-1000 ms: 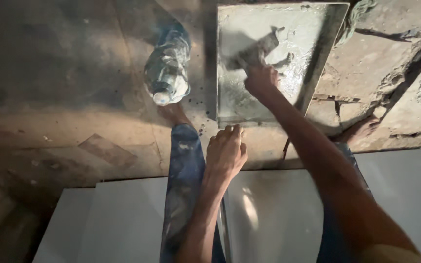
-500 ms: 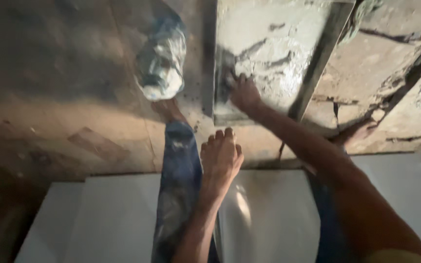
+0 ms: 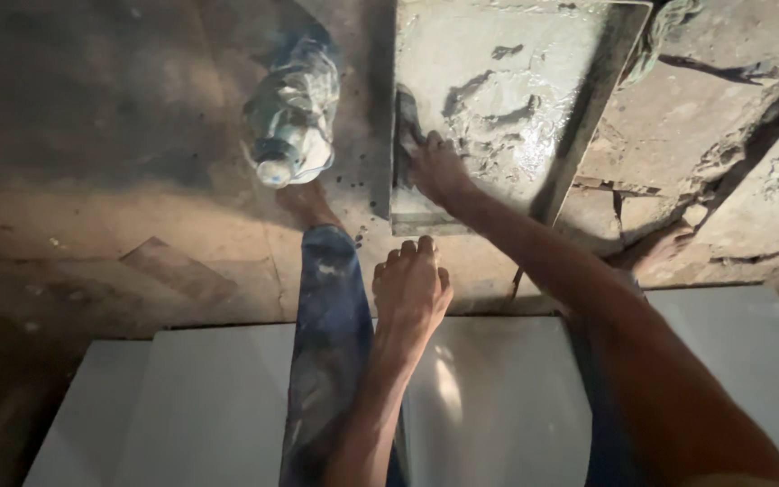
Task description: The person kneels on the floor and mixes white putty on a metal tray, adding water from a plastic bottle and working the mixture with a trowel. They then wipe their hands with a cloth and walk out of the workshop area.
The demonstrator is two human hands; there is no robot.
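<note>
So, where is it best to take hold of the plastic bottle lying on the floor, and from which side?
Grip the plastic bottle around its round body, behind the cap, coming from above. It lies on its side on the dusty floor with the cap pointing toward the person, so the flanks are free. The left hand seems nearest; the right hand is in the mortar tray.

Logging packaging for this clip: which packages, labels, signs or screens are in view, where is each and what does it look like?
Plastic bottle: lies on the dusty floor left of the mortar pan, cap end toward the camera; clear, crumpled, smeared grey, pale cap. Any label is too dirty to make out.
No signs or screens in view.
The right hand rests in the pan; the left hand hangs above the white tiles, away from the bottle.
</note>
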